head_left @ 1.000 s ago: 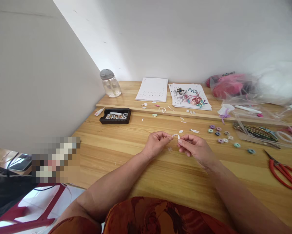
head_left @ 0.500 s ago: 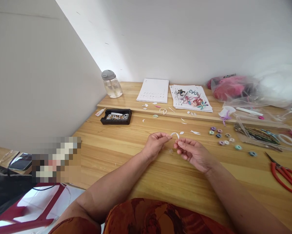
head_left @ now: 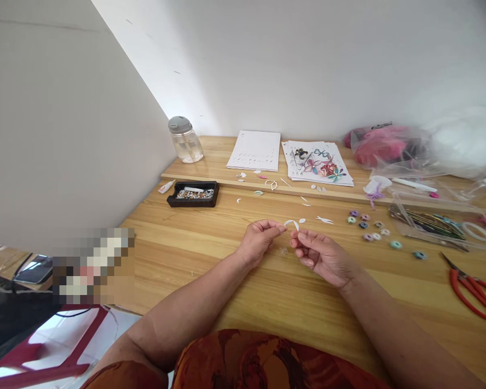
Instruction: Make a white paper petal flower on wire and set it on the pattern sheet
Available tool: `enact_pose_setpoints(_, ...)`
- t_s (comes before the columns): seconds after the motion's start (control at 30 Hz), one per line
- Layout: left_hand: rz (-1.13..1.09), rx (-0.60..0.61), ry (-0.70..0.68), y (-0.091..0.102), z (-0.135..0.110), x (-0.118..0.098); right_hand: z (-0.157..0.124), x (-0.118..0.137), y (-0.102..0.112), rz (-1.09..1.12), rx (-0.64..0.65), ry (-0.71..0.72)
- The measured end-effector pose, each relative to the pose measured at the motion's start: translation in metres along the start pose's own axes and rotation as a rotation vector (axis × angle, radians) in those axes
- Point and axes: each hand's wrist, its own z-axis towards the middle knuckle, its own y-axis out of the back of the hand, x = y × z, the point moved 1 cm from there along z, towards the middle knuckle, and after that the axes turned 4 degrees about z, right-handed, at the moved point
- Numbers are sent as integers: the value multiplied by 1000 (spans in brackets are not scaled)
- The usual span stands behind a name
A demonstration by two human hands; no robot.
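White wall ahead, and the wooden desk [head_left: 267, 281] under my arms is scattered with quilling bits. My left hand [head_left: 259, 239] is pinched shut on one end of a small white paper strip [head_left: 292, 223], which curls up just above the desk between my two hands. My right hand [head_left: 323, 254] sits right beside it, fingers loosely curled, thumb and forefinger at the strip's other end; whether they actually grip it I cannot tell. The risk, as I judge it: this strip is thin and springy, so a hard squeeze could crease the curve, and a slack pinch could let it flick away among the other white petal scraps [head_left: 323, 219] lying just beyond my fingers, where it would be hard to pick out. The coloured paper coils [head_left: 367, 226] sit to my right and the red scissors [head_left: 473, 286] farther off, well clear of my hands.
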Motion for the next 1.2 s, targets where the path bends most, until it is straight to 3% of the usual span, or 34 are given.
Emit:
enact_pose_setpoints(0.37,-43,40,32,-2,-2,-2,2,-6,0,136,20,-53)
enact_pose_setpoints(0.7,-15,2,2,0,0,-2,-1,-2,-4,31,-40,-13)
enact_pose_setpoints(0.8,83,-86,-93,1,0,-5,0,2,-3,-75,-122,57)
enact_pose_setpoints(0.97,345,-196,-272,3,-2,-9,1,3,-3,-391,-358,315)
enact_pose_setpoints(1.2,551,-215,-356,-1,-7,-6,1,-7,-7,-818,-501,464)
